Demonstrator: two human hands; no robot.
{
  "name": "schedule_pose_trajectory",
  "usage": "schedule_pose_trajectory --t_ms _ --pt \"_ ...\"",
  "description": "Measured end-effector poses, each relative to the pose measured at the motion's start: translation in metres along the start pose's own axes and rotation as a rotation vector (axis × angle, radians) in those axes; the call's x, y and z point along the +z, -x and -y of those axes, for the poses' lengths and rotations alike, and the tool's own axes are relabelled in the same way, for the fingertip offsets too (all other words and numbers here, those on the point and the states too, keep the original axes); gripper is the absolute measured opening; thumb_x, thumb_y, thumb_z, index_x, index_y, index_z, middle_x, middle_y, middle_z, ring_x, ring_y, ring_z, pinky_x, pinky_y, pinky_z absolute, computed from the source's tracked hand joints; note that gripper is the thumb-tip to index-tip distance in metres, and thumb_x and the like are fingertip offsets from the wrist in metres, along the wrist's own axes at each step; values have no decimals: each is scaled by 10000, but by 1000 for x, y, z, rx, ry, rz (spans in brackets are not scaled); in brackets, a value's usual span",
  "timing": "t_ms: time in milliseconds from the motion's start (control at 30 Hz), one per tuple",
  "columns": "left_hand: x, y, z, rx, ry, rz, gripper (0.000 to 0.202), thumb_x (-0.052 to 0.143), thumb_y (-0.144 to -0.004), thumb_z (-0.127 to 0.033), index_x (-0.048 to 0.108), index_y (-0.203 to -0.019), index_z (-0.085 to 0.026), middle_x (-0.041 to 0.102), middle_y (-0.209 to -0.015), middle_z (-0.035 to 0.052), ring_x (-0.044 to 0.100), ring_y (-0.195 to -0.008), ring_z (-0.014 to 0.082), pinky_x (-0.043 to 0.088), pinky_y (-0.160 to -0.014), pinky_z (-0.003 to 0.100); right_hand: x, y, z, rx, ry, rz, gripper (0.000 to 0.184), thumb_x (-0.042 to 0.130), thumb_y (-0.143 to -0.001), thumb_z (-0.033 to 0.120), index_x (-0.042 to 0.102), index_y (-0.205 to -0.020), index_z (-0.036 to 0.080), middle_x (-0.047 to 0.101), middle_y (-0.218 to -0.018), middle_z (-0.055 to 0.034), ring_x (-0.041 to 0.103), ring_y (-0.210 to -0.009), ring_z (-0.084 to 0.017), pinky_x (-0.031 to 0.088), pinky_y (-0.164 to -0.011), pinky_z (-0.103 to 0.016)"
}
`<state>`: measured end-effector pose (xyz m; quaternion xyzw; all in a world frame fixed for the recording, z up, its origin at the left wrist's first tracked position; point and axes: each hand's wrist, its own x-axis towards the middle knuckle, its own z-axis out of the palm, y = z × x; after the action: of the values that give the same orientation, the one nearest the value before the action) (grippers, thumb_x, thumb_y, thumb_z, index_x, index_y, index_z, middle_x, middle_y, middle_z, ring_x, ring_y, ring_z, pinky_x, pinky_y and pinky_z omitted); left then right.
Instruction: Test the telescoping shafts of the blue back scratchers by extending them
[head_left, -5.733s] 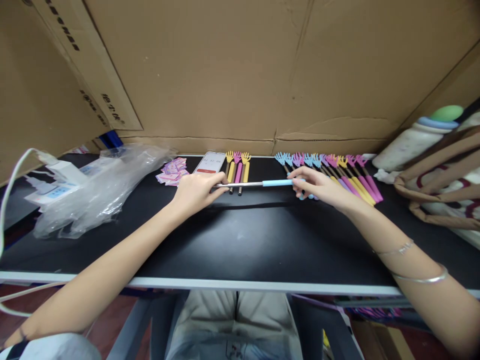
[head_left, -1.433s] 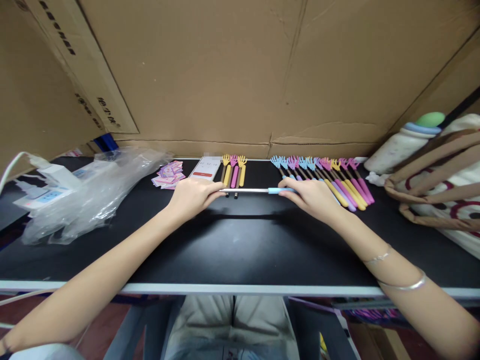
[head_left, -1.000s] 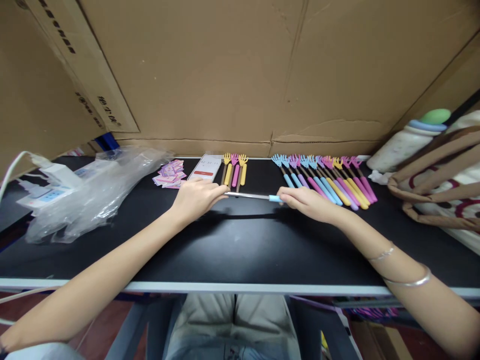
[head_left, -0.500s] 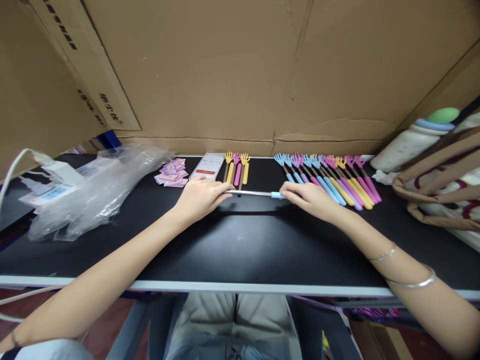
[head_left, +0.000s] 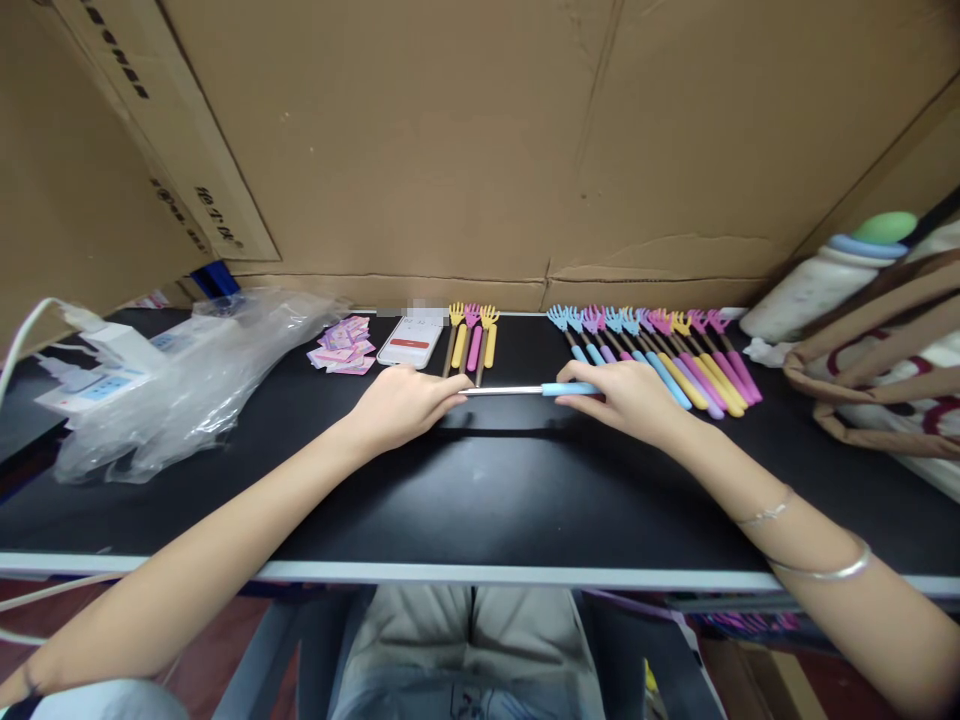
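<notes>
A telescopic back scratcher (head_left: 517,390) with a silver rod and a light blue handle lies sideways between my hands, just above the black table (head_left: 480,490). My left hand (head_left: 401,403) is closed round the rod's left end, which hides the claw. My right hand (head_left: 626,395) is closed round the blue handle. Behind the rod lie three collapsed scratchers (head_left: 471,340) in yellow and pink. To the right, a row of several collapsed scratchers (head_left: 660,350) in blue, pink, purple and yellow lies by my right hand.
A phone (head_left: 411,340) and small pink packets (head_left: 343,345) lie left of the three scratchers. A crumpled clear plastic bag (head_left: 187,375) and a white power strip (head_left: 97,370) sit far left. A bottle (head_left: 817,285) and a bag (head_left: 885,370) are far right. Cardboard walls stand behind.
The rod between my hands got shorter over the past seconds as my hands came closer together. In the last half second it has lengthened slightly and more blue handle shows.
</notes>
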<state>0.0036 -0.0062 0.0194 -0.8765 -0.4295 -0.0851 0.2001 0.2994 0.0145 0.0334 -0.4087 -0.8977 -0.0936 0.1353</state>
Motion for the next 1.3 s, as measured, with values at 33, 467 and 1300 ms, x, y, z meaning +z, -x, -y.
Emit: schedule_pose_trajectory --t_ms 33,467,1300 --pt "0 0 0 -4 0 -8 302 339 -953 -391 598 -1044 -266 679 -692 19 632 -614 178 304 -514 244 0 0 0 -19 28 -14 311 433 -895 498 598 -907 234 615 -586 23 548 -520 -121 286 -517 -230" --pt "6 1 0 -51 13 -179 296 371 -943 -390 639 -936 -263 693 -713 0 619 -610 151 281 -510 249 2 -1 6 -44 121 -85 420 307 -946 482 621 -866 215 677 -751 -26 607 -671 -141 312 -545 -250" --pt "2 -2 9 -123 50 -161 288 392 -930 -381 652 -981 -267 699 -764 6 631 -676 163 335 -561 253 -8 -1 -4 126 -54 -73 263 412 -902 442 564 -906 227 647 -756 -7 540 -595 -131 326 -554 -238"
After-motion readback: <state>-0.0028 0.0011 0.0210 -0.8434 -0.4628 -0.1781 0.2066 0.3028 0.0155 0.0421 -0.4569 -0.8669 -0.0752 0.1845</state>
